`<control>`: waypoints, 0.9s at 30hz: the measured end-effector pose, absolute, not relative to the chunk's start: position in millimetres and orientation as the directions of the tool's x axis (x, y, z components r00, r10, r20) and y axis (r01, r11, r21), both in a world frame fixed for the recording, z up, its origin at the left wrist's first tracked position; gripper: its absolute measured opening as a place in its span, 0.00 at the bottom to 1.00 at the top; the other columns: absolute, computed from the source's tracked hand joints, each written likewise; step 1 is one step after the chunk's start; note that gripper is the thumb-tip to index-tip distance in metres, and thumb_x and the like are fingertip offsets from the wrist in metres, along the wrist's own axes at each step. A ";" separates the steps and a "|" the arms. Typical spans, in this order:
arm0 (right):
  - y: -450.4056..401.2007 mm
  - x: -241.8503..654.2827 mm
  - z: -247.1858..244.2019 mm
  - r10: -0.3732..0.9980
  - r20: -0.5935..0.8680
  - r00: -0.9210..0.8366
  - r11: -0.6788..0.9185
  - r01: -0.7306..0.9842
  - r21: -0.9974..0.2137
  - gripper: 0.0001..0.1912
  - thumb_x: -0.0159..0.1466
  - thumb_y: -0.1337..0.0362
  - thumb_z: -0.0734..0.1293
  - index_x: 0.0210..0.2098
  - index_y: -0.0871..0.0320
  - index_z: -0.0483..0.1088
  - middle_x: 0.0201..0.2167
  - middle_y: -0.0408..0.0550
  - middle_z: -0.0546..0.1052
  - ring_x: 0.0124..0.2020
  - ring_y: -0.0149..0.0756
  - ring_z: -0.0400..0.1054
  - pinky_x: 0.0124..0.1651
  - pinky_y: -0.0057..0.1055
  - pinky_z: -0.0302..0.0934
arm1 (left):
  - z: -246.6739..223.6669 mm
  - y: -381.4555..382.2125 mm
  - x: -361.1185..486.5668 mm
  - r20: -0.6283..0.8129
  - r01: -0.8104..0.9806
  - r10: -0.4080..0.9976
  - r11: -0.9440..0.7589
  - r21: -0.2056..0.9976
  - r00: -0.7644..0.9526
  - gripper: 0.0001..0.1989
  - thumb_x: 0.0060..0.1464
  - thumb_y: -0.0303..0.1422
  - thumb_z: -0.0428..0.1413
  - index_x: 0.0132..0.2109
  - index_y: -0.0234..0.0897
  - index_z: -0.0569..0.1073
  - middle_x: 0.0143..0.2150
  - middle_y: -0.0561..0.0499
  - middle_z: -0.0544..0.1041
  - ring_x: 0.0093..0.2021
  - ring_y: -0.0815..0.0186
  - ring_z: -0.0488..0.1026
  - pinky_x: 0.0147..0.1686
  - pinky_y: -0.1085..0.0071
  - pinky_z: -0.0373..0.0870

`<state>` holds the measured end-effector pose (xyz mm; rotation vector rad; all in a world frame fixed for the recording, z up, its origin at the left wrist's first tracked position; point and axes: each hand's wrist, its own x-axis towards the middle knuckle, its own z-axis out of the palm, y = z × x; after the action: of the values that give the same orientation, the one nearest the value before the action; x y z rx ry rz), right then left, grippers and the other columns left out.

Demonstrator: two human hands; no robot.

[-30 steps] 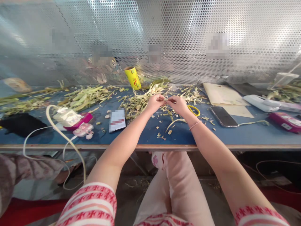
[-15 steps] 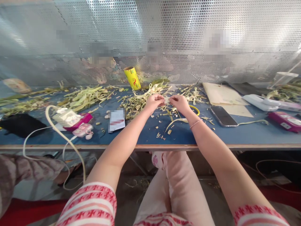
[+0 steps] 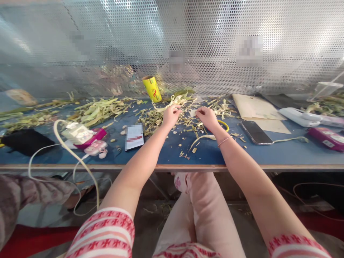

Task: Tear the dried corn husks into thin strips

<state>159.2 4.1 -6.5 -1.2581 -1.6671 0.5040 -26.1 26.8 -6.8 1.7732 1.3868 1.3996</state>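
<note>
Between the thumb and fingers of my right hand (image 3: 206, 118) is a small flat whitish piece (image 3: 192, 113), perhaps paper or film; its material is unclear. My left hand (image 3: 171, 116) is a short way to the left of it, over a heap of shredded pale-green plant strips (image 3: 152, 120). The left fingers are loosely bent and look apart, with nothing I can make out in them. A yellow ring-shaped thing (image 3: 225, 125) lies partly hidden behind my right wrist. Plant crumbs and a long pale strip (image 3: 202, 137) lie on the blue tabletop (image 3: 166, 154) below my hands.
A yellow printed tube (image 3: 152, 89) leans near the perforated metal panel (image 3: 199, 43). One phone (image 3: 134, 136) lies left of my left forearm, another phone (image 3: 256, 132) right of my right wrist. Cabled power banks, a black pouch (image 3: 28, 141), more plant strips and brown paper (image 3: 258, 107) surround them.
My left hand has let go of the small whitish piece and moved slightly left. The piece stays in my right hand, which has barely moved.
</note>
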 end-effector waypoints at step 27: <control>2.7 154.6 -9.7 0.812 0.559 -0.166 0.553 0.523 -0.648 0.06 0.54 0.72 0.62 0.30 0.58 0.69 0.27 0.45 0.73 0.31 0.34 0.68 0.39 0.31 0.64 | -14.4 17.8 -8.3 0.445 0.173 0.854 -0.498 0.850 0.270 0.05 0.49 0.31 0.60 0.34 0.34 0.74 0.26 0.54 0.75 0.27 0.71 0.71 0.32 0.73 0.69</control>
<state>154.6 2.7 -9.7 -1.0960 -1.8352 0.3799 -8.3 17.8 -14.4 1.8541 0.9288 1.2598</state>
